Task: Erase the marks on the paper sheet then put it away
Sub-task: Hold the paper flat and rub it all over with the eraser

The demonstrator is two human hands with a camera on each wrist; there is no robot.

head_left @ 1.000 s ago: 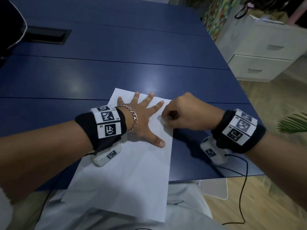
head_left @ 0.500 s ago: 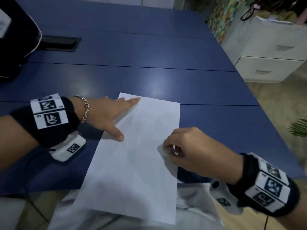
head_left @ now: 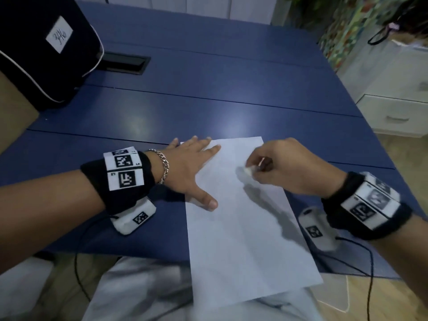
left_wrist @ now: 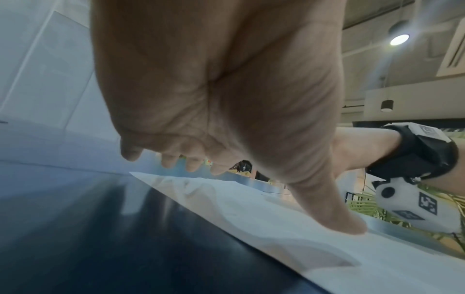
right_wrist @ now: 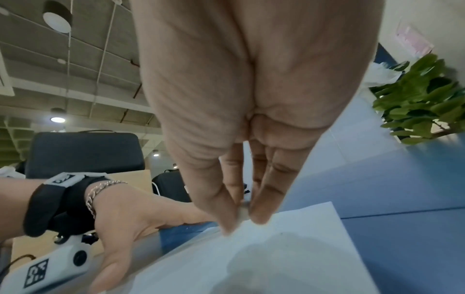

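Observation:
A white paper sheet (head_left: pixel 245 218) lies lengthwise on the blue table (head_left: pixel 208 107), its near end hanging over the table edge above my lap. My left hand (head_left: pixel 192 167) lies flat with straight fingers on the sheet's far left corner, thumb (left_wrist: pixel 347 224) pressing the left edge. My right hand (head_left: pixel 278 167) pinches a small white eraser (head_left: pixel 249 169) between thumb and fingers, with the eraser on the paper's upper part. In the right wrist view the fingertips (right_wrist: pixel 259 214) close round the eraser (right_wrist: pixel 243 215) just above the sheet (right_wrist: pixel 289 258). I make out no marks on the paper.
A dark bag with a white label (head_left: pixel 44 49) stands at the table's far left, beside a black cable hatch (head_left: pixel 125 63). White drawers (head_left: pixel 393 112) stand on the right past the table edge. Cables hang from both wrist units over the near edge.
My right hand has carried the eraser from the paper's right edge near the middle up to its upper part. The left hand stays on the top left corner. The view has swung left.

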